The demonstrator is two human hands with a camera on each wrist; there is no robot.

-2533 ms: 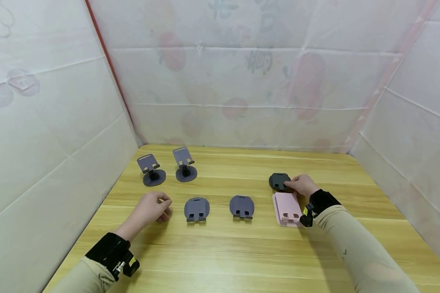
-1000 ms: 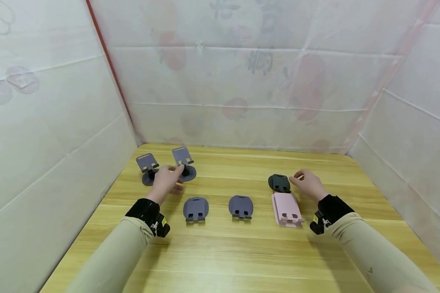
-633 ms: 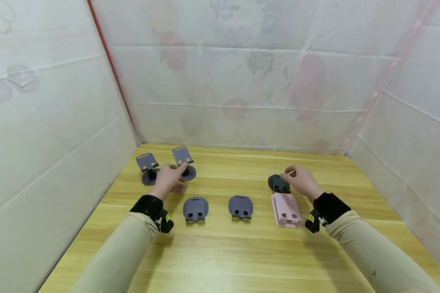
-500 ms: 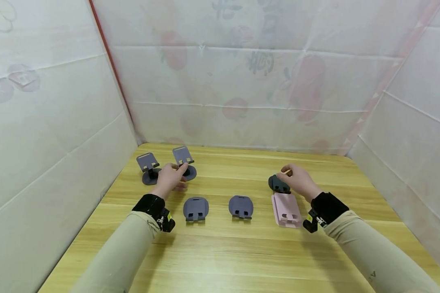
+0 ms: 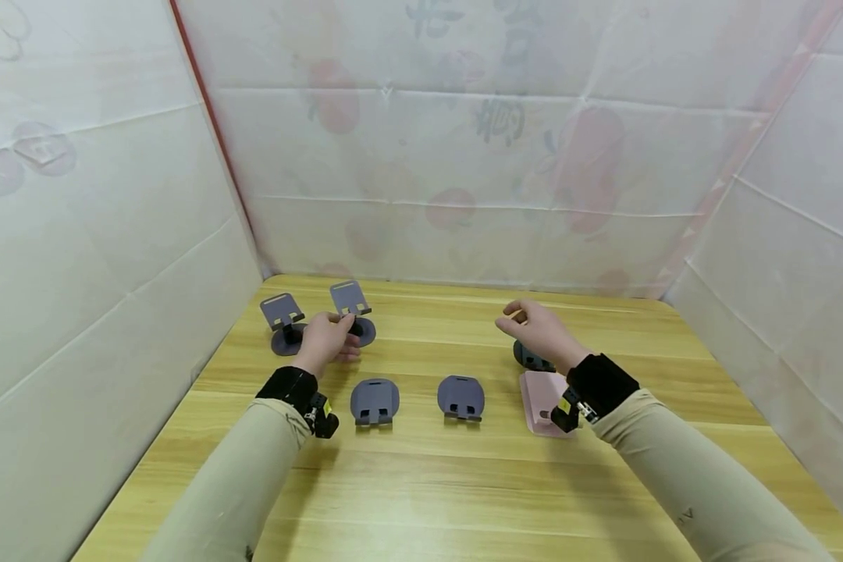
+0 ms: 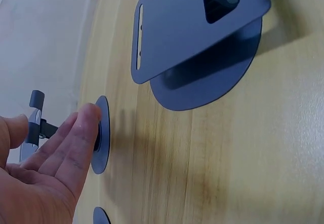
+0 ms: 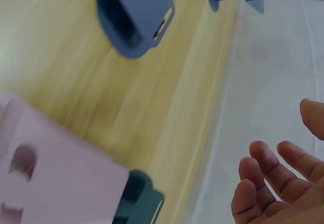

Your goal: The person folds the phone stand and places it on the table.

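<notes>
while fingertips touch the upright stand [image 5: 352, 311], left grip [image 5: 328, 341] relaxed apart; right grip [image 5: 542, 331] loosely apart above dark folded stand [image 5: 529, 358].

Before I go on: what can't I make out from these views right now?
- Dark stand, head view: mostly hidden behind the right hand and wrist.
- Pink stand, head view: its right side is covered by the wristband; right wrist view is blurred and cut off by the edge.
- Left hand, head view: whether it grips the upright stand is hidden; the left wrist view shows only fingertips at its base disc.
</notes>
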